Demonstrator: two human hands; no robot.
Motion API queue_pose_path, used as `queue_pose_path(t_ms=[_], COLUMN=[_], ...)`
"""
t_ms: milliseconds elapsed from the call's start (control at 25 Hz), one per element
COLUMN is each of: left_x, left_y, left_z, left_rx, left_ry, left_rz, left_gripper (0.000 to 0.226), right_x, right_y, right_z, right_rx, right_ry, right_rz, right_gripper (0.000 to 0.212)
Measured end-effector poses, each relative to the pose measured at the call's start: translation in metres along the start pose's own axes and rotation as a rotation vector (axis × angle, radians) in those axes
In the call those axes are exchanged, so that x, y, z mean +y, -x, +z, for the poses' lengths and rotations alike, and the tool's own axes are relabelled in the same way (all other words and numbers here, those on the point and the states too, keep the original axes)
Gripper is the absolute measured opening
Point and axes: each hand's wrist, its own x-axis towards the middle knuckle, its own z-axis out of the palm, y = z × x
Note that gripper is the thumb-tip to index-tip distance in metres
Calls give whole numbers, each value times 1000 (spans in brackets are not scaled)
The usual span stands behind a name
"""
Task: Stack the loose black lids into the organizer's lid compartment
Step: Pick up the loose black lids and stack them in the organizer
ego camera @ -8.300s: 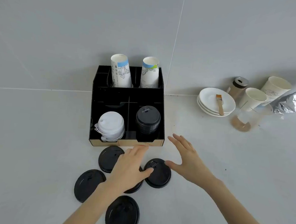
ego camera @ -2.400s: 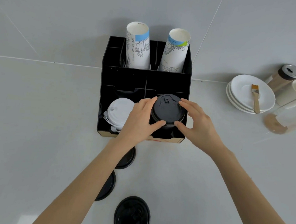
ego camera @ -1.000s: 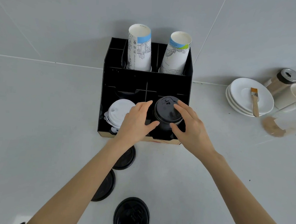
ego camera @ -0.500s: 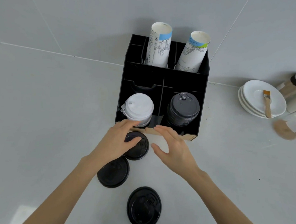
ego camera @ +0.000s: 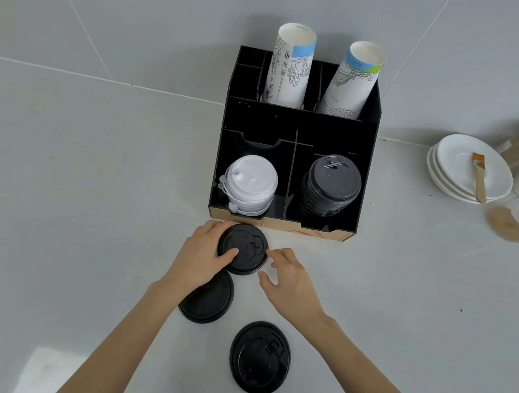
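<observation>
Three loose black lids lie on the counter in front of the black organizer (ego camera: 366, 160). My left hand (ego camera: 201, 258) grips the nearest-to-organizer black lid (ego camera: 244, 250), thumb on its top and fingers round its far left edge. My right hand (ego camera: 289, 280) is open just right of that lid, fingertips at its rim. A second black lid (ego camera: 211, 299) lies partly under my left wrist. A third black lid (ego camera: 260, 358) lies closer to me. The stack of black lids (ego camera: 330, 184) fills the organizer's front right compartment.
White lids (ego camera: 250, 182) stand stacked in the front left compartment. Two paper cup stacks (ego camera: 290, 67) stand in the organizer's back slots. At the right are stacked white plates (ego camera: 457, 178) with a brush (ego camera: 479, 176), a jar and a clear cup.
Both hands left the black stack in the organizer and came down to the counter. My left hand has closed on the loose lid nearest the organizer, and my right hand moved to its rim.
</observation>
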Motion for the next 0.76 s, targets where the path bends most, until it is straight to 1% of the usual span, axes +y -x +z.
queue_pose_path(t_ms=[240,440,600,760], left_x=[1,9,21,30], left_y=[-3,3,11,19], left_z=[5,12,17,17], left_rx=[2,-20,-4,20], left_ry=[-10,8,87,135], left_rz=[-40,-27,8,68], left_gripper=[54,58,53,50], right_x=[-3,-6,-6,1], right_y=[3,6,9,13], right_z=[8,8,-3,-21], right_rx=[-3,68,174,221], right_ry=[-48,-203,-322,-357], right_rz=[50,97,138,162], right_gripper=[46,52,45,38])
